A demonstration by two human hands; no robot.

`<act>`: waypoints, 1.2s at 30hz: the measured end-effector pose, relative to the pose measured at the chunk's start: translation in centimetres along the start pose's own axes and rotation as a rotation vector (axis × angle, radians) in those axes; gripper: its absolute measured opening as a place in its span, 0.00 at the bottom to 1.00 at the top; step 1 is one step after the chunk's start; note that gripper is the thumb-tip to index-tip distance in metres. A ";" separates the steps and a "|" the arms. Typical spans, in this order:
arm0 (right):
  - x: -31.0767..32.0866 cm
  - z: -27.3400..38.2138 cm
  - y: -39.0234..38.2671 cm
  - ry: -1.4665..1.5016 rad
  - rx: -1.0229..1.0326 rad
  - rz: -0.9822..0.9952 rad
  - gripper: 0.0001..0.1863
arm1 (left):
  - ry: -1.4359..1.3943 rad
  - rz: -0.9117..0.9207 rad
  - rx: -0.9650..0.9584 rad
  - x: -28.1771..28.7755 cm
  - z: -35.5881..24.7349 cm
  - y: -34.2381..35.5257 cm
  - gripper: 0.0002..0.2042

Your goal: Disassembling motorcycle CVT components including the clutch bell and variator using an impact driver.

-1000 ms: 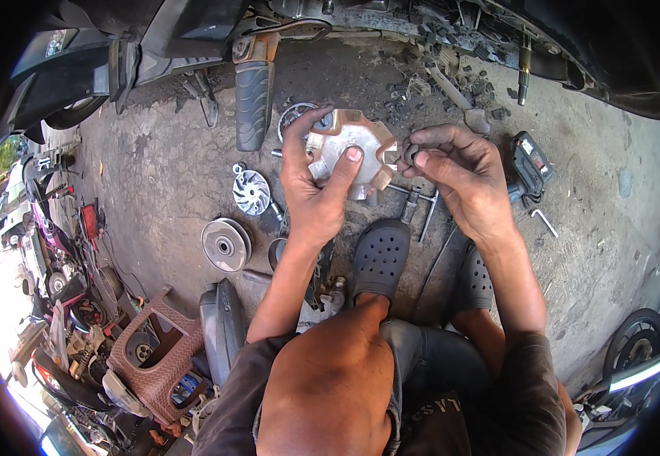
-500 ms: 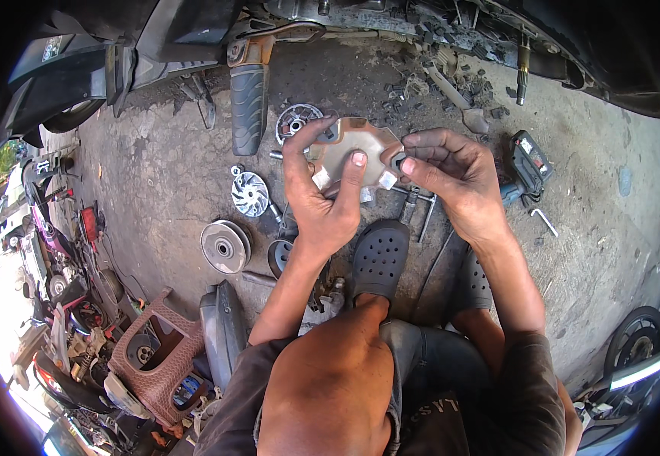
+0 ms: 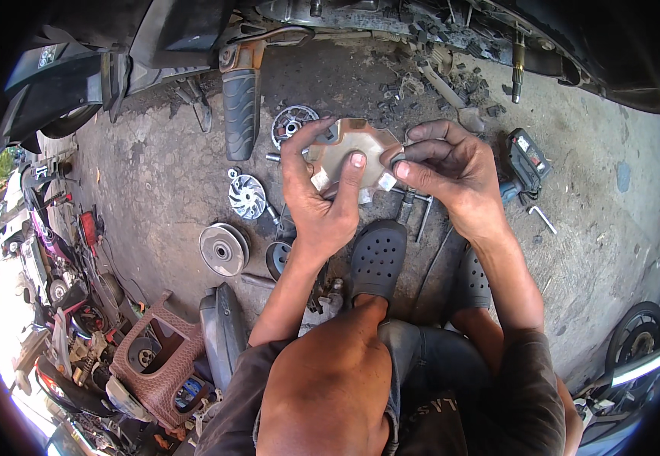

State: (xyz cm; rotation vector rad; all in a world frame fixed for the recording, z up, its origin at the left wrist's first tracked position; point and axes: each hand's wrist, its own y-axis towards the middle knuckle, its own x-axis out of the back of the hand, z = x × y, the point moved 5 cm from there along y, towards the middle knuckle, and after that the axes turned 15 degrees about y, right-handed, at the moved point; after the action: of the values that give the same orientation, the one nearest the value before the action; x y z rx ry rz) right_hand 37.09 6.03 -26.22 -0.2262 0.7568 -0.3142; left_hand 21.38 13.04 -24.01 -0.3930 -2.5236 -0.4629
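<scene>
Above my raised knee, my left hand (image 3: pixel 322 201) grips a metal ramp plate (image 3: pixel 376 149) from a scooter variator. Its thumb presses flat on the plate's face while the fingers wrap the far left edge. The plate has a lobed outline, brownish stains and pale tabs along its near side. At the plate's right edge, my right hand (image 3: pixel 463 178) pinches a small dark piece (image 3: pixel 397 161) between thumb and forefinger, touching the rim. The other right fingers are curled. How the piece sits on the rim is partly hidden by the thumb.
On the concrete lie a finned pulley half (image 3: pixel 247 196), a round pulley (image 3: pixel 224 248), a clutch (image 3: pixel 293 124), a T-handle wrench (image 3: pixel 426 216), a power driver (image 3: pixel 526 159) and a hex key (image 3: pixel 543 219). A brown plastic stool (image 3: pixel 174 387) is at left. A vehicle's underside and shaft (image 3: pixel 519 68) overhang the far side.
The right thumb and forefinger have shifted slightly left and down around the small dark piece. My left hand keeps its hold on the plate. The view has moved a little.
</scene>
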 end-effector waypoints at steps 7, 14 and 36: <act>-0.2 0.4 -0.1 0.104 -0.008 0.050 0.22 | -0.067 -0.018 0.076 0.5 -0.3 0.3 0.22; 0.0 0.4 0.0 -0.088 -0.002 -0.026 0.21 | -0.027 0.006 0.031 0.3 -0.5 0.1 0.20; 10.3 -12.2 5.5 -0.295 -0.212 -0.175 0.14 | 0.112 0.548 0.397 -7.1 10.5 -2.4 0.31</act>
State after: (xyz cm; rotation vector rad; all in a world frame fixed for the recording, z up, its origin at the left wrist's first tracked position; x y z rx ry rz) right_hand 36.70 6.40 -43.11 -0.5293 0.4785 -0.3567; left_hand 21.52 13.74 -36.91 -0.8351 -2.1989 0.2174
